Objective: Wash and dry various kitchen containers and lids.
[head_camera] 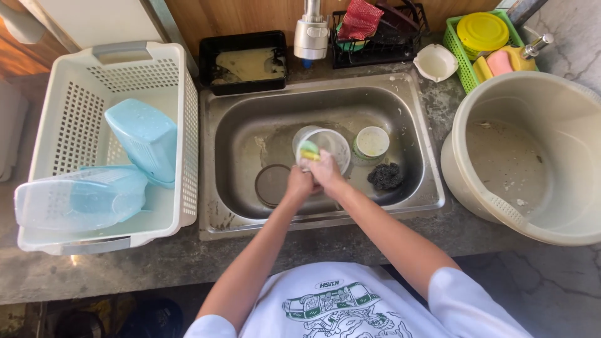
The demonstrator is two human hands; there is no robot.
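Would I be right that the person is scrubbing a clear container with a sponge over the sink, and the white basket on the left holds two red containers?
Not quite: the head view shows the two containers in the white basket are light blue, not red. The rest stands.

Sink basin (250, 134) centre frame: both hands (313, 178) meet over clear bowl (332, 145), filling middle. Left of hands: dark round lid (270, 184) on floor; bare steel above it, open passage. Right of hands: small cup (372, 142), dark scrubber (385, 176) close together; narrow bare strip along right wall. Faucet head (311, 34) overhangs top edge. Upper basin open. Left frame: white basket (81, 94) blocks counter. Right frame: large beige tub (532, 156) crowds sink rim.
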